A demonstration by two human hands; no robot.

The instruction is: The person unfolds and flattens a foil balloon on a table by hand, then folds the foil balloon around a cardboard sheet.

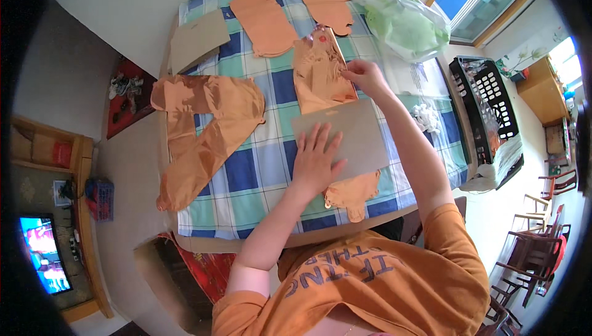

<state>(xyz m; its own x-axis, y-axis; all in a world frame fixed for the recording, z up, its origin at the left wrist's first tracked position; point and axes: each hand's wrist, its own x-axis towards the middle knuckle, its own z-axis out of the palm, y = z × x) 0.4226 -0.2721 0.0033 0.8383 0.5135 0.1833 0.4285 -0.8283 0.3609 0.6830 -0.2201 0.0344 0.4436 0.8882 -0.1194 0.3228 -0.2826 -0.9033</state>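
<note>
My left hand lies flat, fingers spread, on a grey-brown cardboard sheet. Beneath that sheet runs a copper-coloured foil balloon, deflated; its upper part shows beyond the far edge and a tail end sticks out on the near side. My right hand pinches the right edge of this balloon, where the foil is folded over. To the left, another flat foil balloon in the same shiny copper is spread out, angular in shape. At the far side lie two matte orange flat balloons, overlapping a little.
A checked blue, green and white cloth covers the table. Another cardboard piece lies far left. At the right are a green-white plastic bag, crumpled white material and a black crate. An open cardboard box stands below, near left.
</note>
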